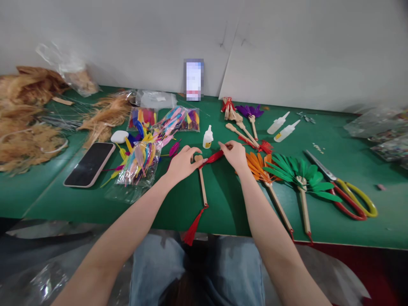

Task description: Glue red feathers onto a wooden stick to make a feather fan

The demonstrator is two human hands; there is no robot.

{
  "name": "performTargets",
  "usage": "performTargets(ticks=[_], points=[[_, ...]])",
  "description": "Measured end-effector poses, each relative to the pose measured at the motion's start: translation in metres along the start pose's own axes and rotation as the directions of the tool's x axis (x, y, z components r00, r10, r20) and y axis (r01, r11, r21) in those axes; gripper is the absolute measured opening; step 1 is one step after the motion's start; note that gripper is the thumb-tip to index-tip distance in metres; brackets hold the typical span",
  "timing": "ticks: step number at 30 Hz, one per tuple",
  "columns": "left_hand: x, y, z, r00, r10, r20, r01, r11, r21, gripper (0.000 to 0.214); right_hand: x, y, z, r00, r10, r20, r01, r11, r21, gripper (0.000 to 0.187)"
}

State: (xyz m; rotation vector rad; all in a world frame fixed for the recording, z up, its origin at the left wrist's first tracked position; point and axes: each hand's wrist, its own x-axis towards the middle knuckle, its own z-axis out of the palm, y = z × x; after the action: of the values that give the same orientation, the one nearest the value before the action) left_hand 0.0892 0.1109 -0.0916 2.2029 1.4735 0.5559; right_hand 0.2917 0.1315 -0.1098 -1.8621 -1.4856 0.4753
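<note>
A slim wooden fan handle [203, 187] lies on the green table, a red tassel [191, 229] hanging from its lower end over the edge. My left hand [186, 163] curls around the handle's rounded head, thumb against it where a red feather [215, 157] meets the wood. The feather points right from that head, and the fingertips of my right hand [235, 154] pinch its far end. Just beyond my hands stands a small white glue bottle [208, 138]. Some fingers of both hands are hidden from view.
On the right are an orange feather fan [259, 168], a green feather fan [301, 176], scissors [347, 193] and two glue bottles [282, 127]. Bagged colourful feathers [140, 159] and a dark phone [90, 165] lie left. Another phone [194, 80] leans against the wall.
</note>
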Motion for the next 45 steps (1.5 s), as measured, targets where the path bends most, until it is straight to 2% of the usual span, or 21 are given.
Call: performTargets(ticks=[6, 14, 18, 23, 30, 34, 38, 41, 43, 45], points=[[0.003, 0.004, 0.001, 0.999, 0.045, -0.013, -0.045, 0.999, -0.007, 0.025, 0.003, -0.001, -0.005, 0.996, -0.011, -0.087, 0.019, 0.995, 0.094, 0.029], [0.015, 0.035, 0.012, 0.993, 0.051, 0.103, -0.079, 0.953, 0.292, 0.036, 0.004, -0.001, -0.011, 0.979, 0.039, -0.199, -0.01, 0.989, 0.144, 0.027], [0.017, 0.039, 0.017, 0.99, 0.006, 0.139, -0.054, 0.938, 0.344, 0.031, 0.006, 0.004, -0.011, 0.977, 0.049, -0.208, -0.008, 0.98, 0.197, 0.027], [0.019, 0.034, 0.014, 0.992, 0.006, 0.125, -0.037, 0.968, 0.248, 0.024, 0.011, 0.008, -0.011, 0.974, 0.051, -0.221, -0.002, 0.976, 0.216, 0.027], [0.019, 0.031, 0.005, 0.997, -0.015, 0.078, 0.013, 1.0, 0.028, 0.019, 0.009, 0.007, -0.011, 0.976, 0.048, -0.211, -0.004, 0.979, 0.204, 0.023], [0.019, 0.025, 0.003, 0.997, -0.03, 0.069, 0.038, 0.993, -0.116, 0.021, 0.008, 0.006, -0.011, 0.979, 0.035, -0.2, 0.001, 0.984, 0.179, 0.024], [0.021, 0.017, 0.004, 0.998, -0.053, 0.028, 0.057, 0.984, -0.17, 0.023, 0.008, 0.007, -0.011, 0.979, 0.023, -0.203, 0.017, 0.98, 0.197, 0.024], [0.022, 0.011, 0.0, 0.997, -0.062, 0.037, 0.069, 0.973, -0.221, 0.024, 0.006, 0.005, -0.014, 0.977, 0.014, -0.213, 0.033, 0.976, 0.215, 0.024], [0.022, 0.009, -0.006, 0.997, -0.053, 0.064, 0.069, 0.956, -0.285, 0.023, 0.004, 0.001, -0.018, 0.984, -0.004, -0.177, 0.048, 0.967, 0.25, 0.028], [0.022, 0.009, -0.014, 0.994, -0.043, 0.102, 0.078, 0.925, -0.371, 0.021, 0.0, -0.005, -0.021, 0.999, -0.013, -0.052, 0.03, 0.941, 0.337, 0.038]])
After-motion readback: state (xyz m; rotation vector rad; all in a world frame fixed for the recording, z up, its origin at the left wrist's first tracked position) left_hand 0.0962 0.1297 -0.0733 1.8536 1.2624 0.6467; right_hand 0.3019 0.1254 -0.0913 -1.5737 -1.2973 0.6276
